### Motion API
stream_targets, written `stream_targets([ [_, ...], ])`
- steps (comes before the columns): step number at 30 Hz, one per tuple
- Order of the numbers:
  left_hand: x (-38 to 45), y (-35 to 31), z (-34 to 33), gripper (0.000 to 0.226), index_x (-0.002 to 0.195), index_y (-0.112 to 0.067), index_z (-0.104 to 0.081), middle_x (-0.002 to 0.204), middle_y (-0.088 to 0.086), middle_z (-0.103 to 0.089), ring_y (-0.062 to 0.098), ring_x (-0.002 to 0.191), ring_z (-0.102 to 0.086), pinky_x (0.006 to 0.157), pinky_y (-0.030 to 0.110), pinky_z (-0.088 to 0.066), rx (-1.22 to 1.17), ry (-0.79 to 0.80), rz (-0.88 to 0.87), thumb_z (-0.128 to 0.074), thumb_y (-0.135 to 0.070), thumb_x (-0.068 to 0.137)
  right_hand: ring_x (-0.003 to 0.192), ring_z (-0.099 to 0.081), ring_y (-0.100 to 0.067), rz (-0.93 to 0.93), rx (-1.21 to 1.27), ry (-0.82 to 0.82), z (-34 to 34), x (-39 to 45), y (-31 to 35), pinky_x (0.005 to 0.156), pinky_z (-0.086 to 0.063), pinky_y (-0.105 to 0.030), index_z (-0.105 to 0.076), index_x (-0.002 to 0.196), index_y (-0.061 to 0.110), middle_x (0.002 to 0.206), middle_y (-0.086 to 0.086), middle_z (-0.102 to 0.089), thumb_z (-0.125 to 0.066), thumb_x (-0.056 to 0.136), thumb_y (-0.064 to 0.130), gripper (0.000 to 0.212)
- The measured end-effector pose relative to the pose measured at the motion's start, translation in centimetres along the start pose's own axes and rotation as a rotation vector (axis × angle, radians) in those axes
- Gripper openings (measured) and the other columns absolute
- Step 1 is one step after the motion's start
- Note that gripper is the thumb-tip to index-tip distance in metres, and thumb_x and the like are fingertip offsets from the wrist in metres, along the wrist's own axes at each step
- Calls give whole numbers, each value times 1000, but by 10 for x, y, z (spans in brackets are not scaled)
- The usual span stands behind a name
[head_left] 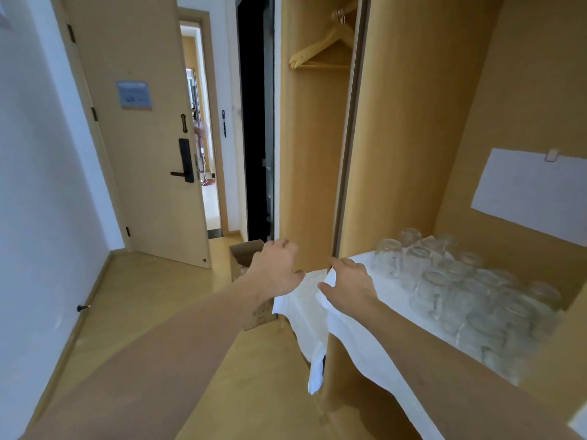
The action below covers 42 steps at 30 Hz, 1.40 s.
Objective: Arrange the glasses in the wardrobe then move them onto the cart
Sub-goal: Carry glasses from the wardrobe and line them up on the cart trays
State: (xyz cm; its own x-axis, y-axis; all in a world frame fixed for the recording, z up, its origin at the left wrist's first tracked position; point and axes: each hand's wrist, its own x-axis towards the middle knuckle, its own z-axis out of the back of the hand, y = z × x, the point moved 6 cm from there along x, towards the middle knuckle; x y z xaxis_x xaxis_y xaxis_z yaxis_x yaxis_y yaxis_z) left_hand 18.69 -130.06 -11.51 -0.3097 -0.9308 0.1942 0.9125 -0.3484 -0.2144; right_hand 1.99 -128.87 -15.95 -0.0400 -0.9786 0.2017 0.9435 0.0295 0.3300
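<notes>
Glasses [457, 281] sit crowded together on the wardrobe shelf [365, 350], rt side of the view, all clear glass, apparently upside down, packed from the back corner toward the front edge. White cloth [390, 281] covers the shelf under them, w/ its left end spilling over the shelf corner and hanging down in a loose tail beside the upright panel.

Both hands are at that corner. Right hand [349, 282] has thumb and fingers curled onto the bunched cloth edge, pinching it just where shelf meets the wardrobe divider [349, 128]. Left hand [279, 268] is just beside it, palm down, fingers bent over the cloth's hanging part; can't tell if it truly grips or only rests there.

Wooden hangers [324, 49] hang up in the narrow open section left of the divider. Cardboard box [243, 257] stands on the floor behind the left hand, flaps open. Room door [143, 131] w/ black lever handle stands open further left. White paper sheet [530, 195] is stuck on the wardrobe's back wall above the glasses.
</notes>
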Motion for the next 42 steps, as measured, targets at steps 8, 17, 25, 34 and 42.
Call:
stream_targets([
  [8,88,-21,-28,67,152,-19,-37,156,7,-38,31,141,-35,109,48,-41,-38,37,-75,-62,-44,95,131,-42,-31,-73,0,-3,2,58,-46,102,-42,-43,-43,147,23,141,-3,-52,-58,95,45,59],
  [17,167,-41,-54,65,150,-21,-39,154,7,-39,30,139,-36,109,47,-41,-88,62,-224,-62,-43,94,134,-44,-27,-223,-20,-59,0,108,-88,102,-42,-42,-39,151,26,146,-2,-49,-59,95,48,64],
  [25,240,-55,-59,66,152,-18,-38,151,7,-41,31,137,-37,106,47,-44,-106,114,-443,-61,-40,94,134,-42,-29,-413,-38,-151,6,142,-108,106,-43,-41,-43,147,24,146,-3,-49,-61,95,48,60],
  [34,290,-85,-72,71,155,-17,-34,158,9,-35,31,144,-31,112,47,-39,-185,199,-681,-56,-48,95,130,-45,-33,-659,-99,-204,12,147,-133,104,-44,-42,-42,148,26,144,-5,-50,-60,92,49,63],
  [42,302,-121,-93,61,148,-23,-43,145,9,-47,33,135,-40,107,42,-41,-295,249,-843,-64,-39,93,132,-42,-34,-833,-125,-260,17,125,-151,105,-44,-46,-43,148,22,146,-7,-49,-60,93,47,63],
])
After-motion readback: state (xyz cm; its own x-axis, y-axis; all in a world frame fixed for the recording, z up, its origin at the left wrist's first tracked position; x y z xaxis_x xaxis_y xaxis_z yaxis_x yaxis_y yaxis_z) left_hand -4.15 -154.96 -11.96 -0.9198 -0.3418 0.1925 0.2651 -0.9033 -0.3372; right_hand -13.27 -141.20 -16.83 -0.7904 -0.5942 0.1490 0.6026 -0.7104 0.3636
